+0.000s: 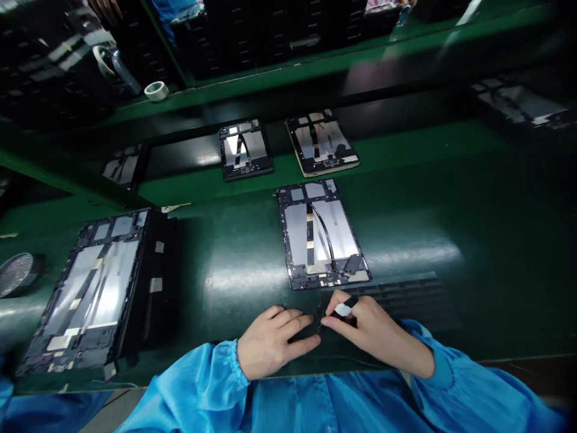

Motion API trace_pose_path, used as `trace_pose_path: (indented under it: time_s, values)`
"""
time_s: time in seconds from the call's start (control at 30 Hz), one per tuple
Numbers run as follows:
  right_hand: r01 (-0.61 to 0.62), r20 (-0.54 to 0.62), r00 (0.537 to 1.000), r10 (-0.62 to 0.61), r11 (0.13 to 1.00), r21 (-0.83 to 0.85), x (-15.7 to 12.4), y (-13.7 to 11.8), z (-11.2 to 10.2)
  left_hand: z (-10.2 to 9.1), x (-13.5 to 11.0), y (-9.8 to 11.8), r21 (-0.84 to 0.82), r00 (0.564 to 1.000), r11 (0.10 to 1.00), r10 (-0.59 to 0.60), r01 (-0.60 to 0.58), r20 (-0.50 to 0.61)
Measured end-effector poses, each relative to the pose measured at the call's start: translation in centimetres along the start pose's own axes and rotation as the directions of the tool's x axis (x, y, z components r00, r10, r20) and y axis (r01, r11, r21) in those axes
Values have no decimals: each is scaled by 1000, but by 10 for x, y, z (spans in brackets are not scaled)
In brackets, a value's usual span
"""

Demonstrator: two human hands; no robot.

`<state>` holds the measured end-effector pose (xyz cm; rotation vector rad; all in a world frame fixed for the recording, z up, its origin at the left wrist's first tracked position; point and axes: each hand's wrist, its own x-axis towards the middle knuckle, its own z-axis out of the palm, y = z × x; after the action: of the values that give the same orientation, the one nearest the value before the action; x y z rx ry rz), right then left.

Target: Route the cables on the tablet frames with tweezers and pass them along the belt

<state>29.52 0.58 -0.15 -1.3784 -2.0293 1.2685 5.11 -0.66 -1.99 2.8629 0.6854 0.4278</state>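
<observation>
My left hand (278, 340) lies palm down on the green work surface with its fingers stretched out and the thumb apart. Close by on its right, my right hand (369, 331) is closed in a pinch over a thin, dark item I cannot make out. A white piece (343, 310) and a black band show at its fingers. Under and beside that hand spreads a sheet of dark strips (406, 294). Just beyond both hands rests an opened tablet (322, 234), its silver inner plate, dark flat cables and small boards exposed. Neither hand touches the tablet.
A tall stack of opened tablets (90, 288) stands at the left. Two more tablets, one left (246, 150) and one right (322, 143), lie at the back. A tape roll (156, 91) sits on the green ledge. A round metallic object (17, 273) is at far left.
</observation>
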Motion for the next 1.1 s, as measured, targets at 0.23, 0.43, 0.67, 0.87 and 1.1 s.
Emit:
trace_pose_path:
  time_s: [0.23, 0.43, 0.67, 0.87, 1.1]
  values:
    - [-8, -24, 1000, 11, 993, 114, 2, 4, 11, 1, 1, 1, -4, 1000, 1000, -8, 8, 4]
    - [-34, -77, 994, 75, 897, 441, 20, 2, -22, -6, 5, 1, -61, 999, 998, -24, 21, -47]
    - [-182, 97, 983, 155, 873, 452, 79, -14, -46, -11, 19, -31, 13, 941, 984, -166, 178, -296]
    - [-224, 157, 972, 173, 879, 420, 88, -8, -37, 0, 14, -37, 41, 935, 982, -165, 187, -315]
    - [-236, 166, 969, 182, 881, 411, 88, -9, -38, -5, 19, -34, 10, 921, 979, -186, 201, -343]
